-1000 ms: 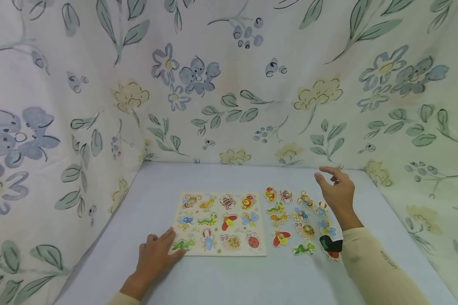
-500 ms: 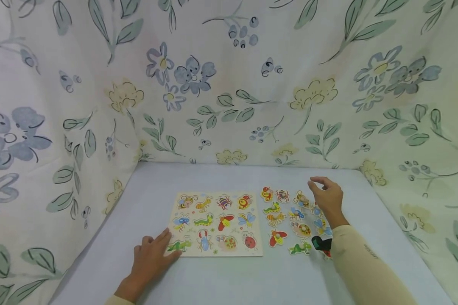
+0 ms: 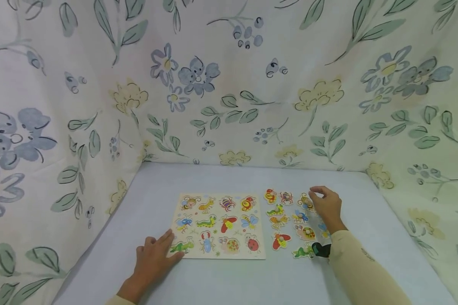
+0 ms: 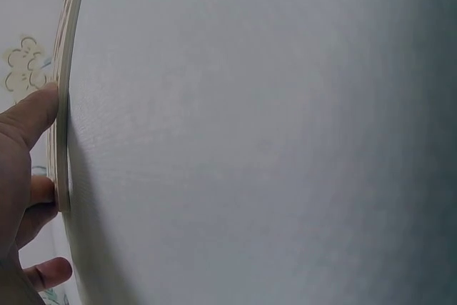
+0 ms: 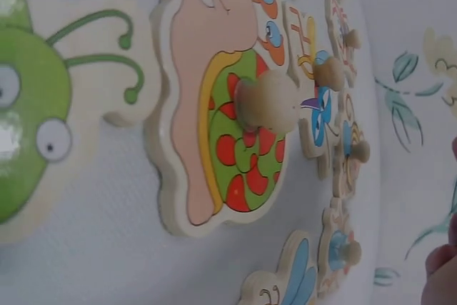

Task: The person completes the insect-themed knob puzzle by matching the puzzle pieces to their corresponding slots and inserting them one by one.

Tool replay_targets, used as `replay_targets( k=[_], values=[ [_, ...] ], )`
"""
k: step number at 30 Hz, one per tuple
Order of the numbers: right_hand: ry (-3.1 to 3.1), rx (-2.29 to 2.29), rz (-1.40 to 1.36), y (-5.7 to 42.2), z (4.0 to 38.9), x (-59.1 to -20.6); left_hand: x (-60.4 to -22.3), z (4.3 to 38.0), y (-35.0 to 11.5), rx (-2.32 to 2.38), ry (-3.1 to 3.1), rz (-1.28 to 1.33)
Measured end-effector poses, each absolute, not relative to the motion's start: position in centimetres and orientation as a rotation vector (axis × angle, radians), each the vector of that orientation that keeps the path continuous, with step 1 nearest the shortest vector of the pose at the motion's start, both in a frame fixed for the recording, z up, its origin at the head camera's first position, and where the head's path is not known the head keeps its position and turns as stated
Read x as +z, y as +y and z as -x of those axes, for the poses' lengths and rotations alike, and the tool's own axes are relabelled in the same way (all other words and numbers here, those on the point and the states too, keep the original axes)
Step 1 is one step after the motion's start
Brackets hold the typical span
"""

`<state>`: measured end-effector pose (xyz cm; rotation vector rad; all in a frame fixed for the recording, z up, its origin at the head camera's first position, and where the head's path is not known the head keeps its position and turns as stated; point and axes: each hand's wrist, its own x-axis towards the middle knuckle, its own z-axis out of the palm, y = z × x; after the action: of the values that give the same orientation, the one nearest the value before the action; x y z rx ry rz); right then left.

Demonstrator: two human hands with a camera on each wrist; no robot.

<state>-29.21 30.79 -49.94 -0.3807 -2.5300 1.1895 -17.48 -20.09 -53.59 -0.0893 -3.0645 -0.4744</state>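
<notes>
My left hand [image 3: 152, 256] lies open at the near left corner of the picture board [image 3: 238, 256], fingertips at its left side and thumb against its near edge, I judge to keep it from sliding on the tabletop [image 3: 213, 281]; the board's printed insects face up with nothing covering most of them. The loose pieces [image 3: 300, 217] lie grouped to the board's right, seemingly so that my right hand [image 3: 329, 205] can reach them easily; that hand holds nothing I can see, thumb and forefinger loosely curved above the far end of the group, just beside the bee piece [image 3: 306, 201]; whether they touch it I cannot tell. The snail piece [image 5: 193, 98] lies picture up, its round knob [image 5: 277, 103] standing out, handy for pinching.
</notes>
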Motion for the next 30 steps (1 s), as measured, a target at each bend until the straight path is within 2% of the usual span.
replay_targets(
  k=[11,30],
  values=[
    [-2.658,1.212,0.456,30.9,29.6,-51.8,-53.5,17.6,-19.9,-0.444,-3.061,0.078],
    [-2.716,1.052,0.356,31.0,30.0,-53.2,-53.8,17.5,-19.7,-0.42,-3.089,0.055]
  ],
)
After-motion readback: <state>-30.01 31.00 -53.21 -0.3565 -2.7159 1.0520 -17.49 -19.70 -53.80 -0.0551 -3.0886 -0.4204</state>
